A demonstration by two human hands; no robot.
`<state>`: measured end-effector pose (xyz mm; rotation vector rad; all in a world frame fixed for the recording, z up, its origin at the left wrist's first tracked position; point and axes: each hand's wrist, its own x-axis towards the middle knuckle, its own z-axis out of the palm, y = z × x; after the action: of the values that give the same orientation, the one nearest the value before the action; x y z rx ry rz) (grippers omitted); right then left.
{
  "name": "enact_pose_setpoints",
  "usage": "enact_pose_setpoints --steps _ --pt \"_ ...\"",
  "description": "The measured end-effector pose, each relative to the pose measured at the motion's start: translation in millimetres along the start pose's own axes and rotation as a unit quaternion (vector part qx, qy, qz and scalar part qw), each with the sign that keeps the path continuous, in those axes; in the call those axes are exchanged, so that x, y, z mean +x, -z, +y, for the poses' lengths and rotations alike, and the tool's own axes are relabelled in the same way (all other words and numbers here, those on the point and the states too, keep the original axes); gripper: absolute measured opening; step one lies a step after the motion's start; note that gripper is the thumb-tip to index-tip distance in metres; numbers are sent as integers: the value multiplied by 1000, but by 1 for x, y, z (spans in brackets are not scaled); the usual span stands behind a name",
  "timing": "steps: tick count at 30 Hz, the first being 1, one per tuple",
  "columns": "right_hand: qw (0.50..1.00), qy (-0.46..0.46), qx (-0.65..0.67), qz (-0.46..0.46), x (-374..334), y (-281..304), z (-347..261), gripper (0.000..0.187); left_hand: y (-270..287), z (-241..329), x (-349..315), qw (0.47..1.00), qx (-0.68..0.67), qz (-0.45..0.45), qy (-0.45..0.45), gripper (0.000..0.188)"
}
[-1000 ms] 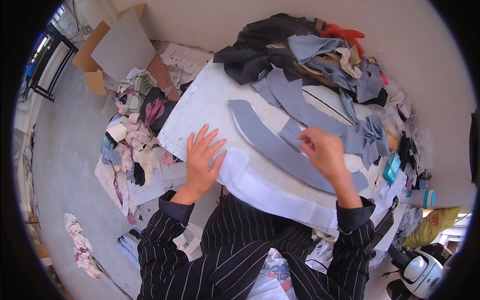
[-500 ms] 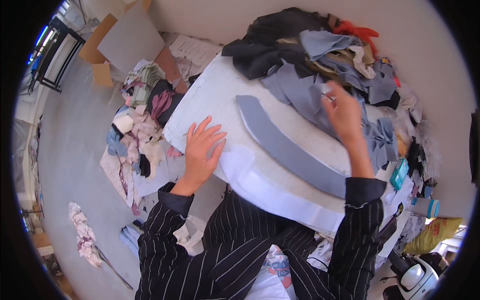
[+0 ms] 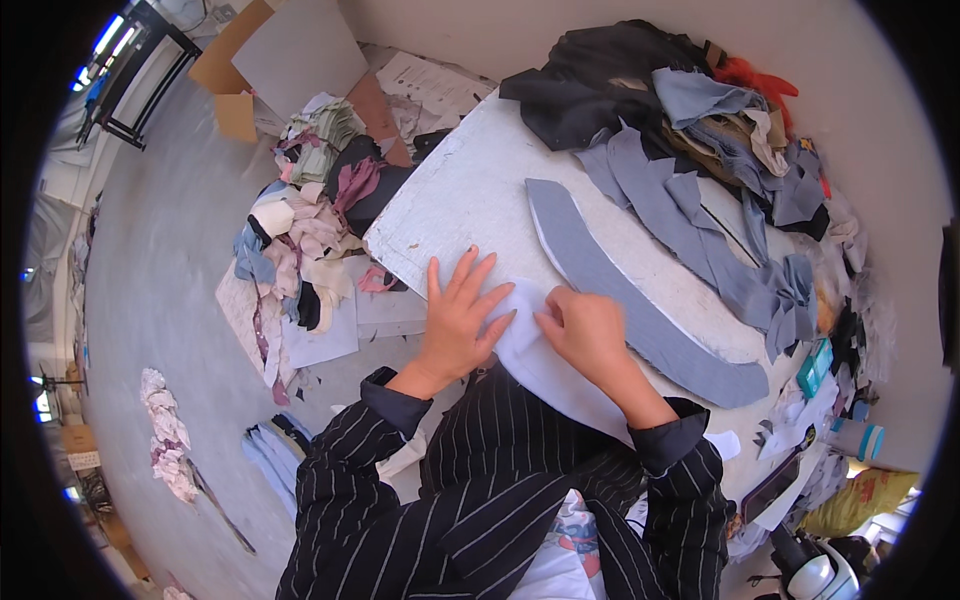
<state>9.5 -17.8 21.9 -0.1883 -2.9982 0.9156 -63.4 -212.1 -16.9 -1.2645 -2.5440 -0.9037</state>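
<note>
Both hands press flat on a white fabric piece [image 3: 530, 345] at the worktop [image 3: 470, 200] edge. Left hand [image 3: 458, 318] fingers spread; right hand [image 3: 590, 335] fingers loosely curled — neither grip clamped on anything. A curved grey fabric strip [image 3: 640, 300] lies just beside.

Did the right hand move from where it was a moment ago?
Yes. The right hand came back from the heap of cloth scraps toward the body, crossing the long grey strip, and now rests beside the left hand.

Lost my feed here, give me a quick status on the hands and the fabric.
Left hand flat, fingers spread, on the white fabric piece at the table edge. Right hand pressing it alongside. Long curved grey fabric strip just beyond, not in the way.
</note>
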Motion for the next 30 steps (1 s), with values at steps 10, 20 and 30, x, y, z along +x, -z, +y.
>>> enact_pose_setpoints --steps 10,20,30 --pt "943 38 324 56 -28 55 11 11 0 2 0 1000 2 6 23 53" --pt "954 152 247 72 -38 64 8 8 39 53 32 689 -613 -249 294 50" --pt "953 105 279 46 -42 63 2 13 19 61 25 828 -496 -45 257 20"
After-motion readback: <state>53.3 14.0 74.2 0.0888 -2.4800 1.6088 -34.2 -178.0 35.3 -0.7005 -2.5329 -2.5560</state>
